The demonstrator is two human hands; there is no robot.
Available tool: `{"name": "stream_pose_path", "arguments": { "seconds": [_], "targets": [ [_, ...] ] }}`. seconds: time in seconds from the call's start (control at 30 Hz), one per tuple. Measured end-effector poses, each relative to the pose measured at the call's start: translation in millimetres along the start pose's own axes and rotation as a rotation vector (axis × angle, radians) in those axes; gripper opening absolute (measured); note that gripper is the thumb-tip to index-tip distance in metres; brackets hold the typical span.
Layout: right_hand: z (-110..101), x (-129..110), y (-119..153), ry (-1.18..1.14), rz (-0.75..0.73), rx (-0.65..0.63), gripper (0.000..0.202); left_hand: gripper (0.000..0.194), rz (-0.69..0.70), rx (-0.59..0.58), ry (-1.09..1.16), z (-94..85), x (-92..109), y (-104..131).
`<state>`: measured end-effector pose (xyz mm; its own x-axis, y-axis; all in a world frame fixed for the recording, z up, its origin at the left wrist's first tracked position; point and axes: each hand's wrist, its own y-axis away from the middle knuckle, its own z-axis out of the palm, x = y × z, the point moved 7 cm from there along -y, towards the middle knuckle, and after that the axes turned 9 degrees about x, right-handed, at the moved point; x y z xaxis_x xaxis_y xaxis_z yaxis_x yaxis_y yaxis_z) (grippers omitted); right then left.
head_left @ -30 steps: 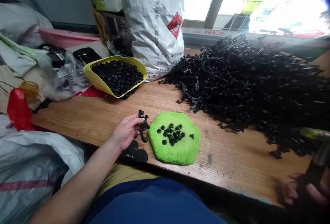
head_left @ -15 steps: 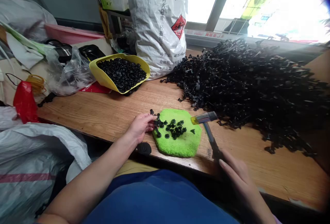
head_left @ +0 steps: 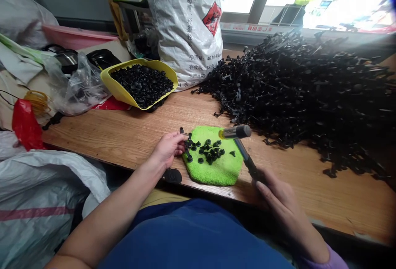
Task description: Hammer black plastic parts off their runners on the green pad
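My left hand pinches a black plastic sprue with small round-headed parts at the left edge of a bright green cloth pad. Several loose black plastic parts lie in the middle of the pad. My right hand is closed around the dark handle of a mallet. Its head, yellow at one end and grey at the other, hangs above the pad's upper right side. A black round disc lies at the table edge below my left hand.
A yellow scoop full of black parts stands at the back left. Behind it rises a white woven sack. A large heap of black sprues covers the right side of the wooden table. Another sack is at lower left.
The mallet and my right hand have moved left and up, bringing its head over the pad. My left hand keeps its hold on the sprue. The view has tilted slightly.
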<state>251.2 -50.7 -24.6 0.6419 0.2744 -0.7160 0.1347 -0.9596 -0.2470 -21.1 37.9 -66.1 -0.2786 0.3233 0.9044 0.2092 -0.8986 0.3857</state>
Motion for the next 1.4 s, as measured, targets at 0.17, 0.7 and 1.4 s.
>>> {"name": "stream_pose_path", "arguments": {
  "seconds": [0.17,0.7,1.4],
  "targets": [
    [4.2,-10.1,-9.6,0.078,0.022,-0.142,0.036,0.019,0.034,0.018,-0.036,0.7,1.1,0.0],
    [12.3,-42.3,-26.6,0.187,-0.186,-0.095,0.022,0.018,0.035,0.006,-0.051,2.8,4.0,-0.5],
    [23.0,-35.3,-32.2,0.437,-0.178,-0.166,0.025,0.017,0.083,-0.008,-0.121,0.5,5.1,-2.3]
  ]
}}
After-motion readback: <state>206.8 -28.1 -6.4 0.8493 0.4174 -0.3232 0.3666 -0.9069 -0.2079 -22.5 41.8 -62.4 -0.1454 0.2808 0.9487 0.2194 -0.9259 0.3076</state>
